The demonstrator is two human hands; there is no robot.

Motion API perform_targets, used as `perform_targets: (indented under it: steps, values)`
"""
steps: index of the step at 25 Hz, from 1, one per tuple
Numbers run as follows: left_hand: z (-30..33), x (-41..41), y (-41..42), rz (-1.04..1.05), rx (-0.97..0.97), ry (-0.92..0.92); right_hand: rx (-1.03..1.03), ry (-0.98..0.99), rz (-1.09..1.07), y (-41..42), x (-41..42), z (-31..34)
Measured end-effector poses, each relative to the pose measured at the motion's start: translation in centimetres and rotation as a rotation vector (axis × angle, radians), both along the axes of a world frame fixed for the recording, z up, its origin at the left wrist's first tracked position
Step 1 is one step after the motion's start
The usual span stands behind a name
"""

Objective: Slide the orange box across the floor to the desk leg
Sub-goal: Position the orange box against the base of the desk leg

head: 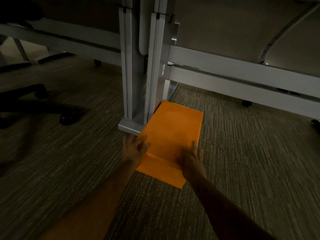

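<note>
The flat, rectangular orange cardboard box [170, 135] lies on the carpet just ahead of your hands, its far left edge touching the grey metal desk leg [136, 75]. Your left hand [134, 149] rests splayed on its near left corner; your right hand [192, 160] presses flat, fingers spread, on its near right. Out to your left stands a black wheeled chair base [39, 104].

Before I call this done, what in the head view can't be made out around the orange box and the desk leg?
- Contact between the orange box and the desk leg: they meet in shadow, touching or a slight gap unclear.
- Box's near corners: covered by the left hand and right hand.
- Fingers: motion-blurred, pressing or lifting unclear.
- Office chair: cut off by the left edge, dark.
</note>
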State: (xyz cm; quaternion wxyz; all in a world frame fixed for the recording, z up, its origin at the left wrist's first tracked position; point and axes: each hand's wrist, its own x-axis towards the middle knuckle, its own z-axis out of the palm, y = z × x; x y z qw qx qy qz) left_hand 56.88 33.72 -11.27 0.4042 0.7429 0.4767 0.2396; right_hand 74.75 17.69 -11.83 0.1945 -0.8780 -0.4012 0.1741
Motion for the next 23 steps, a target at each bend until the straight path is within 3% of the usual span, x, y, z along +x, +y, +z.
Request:
perform_targets:
  steps: [2,7,14,23]
  values:
    - [0.0,-0.3,0.3,-0.134,-0.178,-0.102,-0.110,-0.037,0.169,-0.1,-0.4,-0.5]
    - [0.3,-0.8,0.9,-0.211,-0.333,-0.123,-0.144,-0.048,0.193,-0.1,-0.1,-1.6]
    - [-0.8,-0.7,0.9,-0.157,-0.306,-0.146,-0.131,-0.145,0.220,-0.6,1.1,-2.8]
    - [-0.5,-1.3,0.0,-0.158,-0.300,-0.151,-0.131,-0.125,0.255,-1.3,0.7,-1.9]
